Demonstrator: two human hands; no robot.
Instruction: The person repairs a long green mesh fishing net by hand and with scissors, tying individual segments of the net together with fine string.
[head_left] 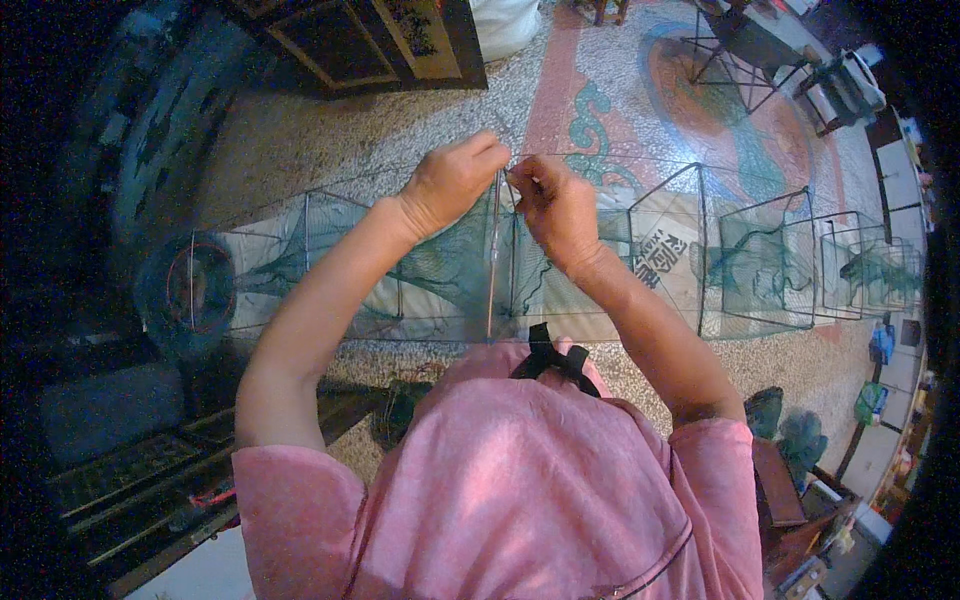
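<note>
Left hand (455, 182) and right hand (562, 212) pinch frame (494, 260) top, fingers closed; net (445, 270) spans both sides, fastening there unclear.

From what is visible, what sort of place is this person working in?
Probably a room in a home doubling as a workspace, though this is not certain. The patterned pebbled floor and dark panelled wooden furniture look domestic; the long framed green net suggests handwork.
</note>
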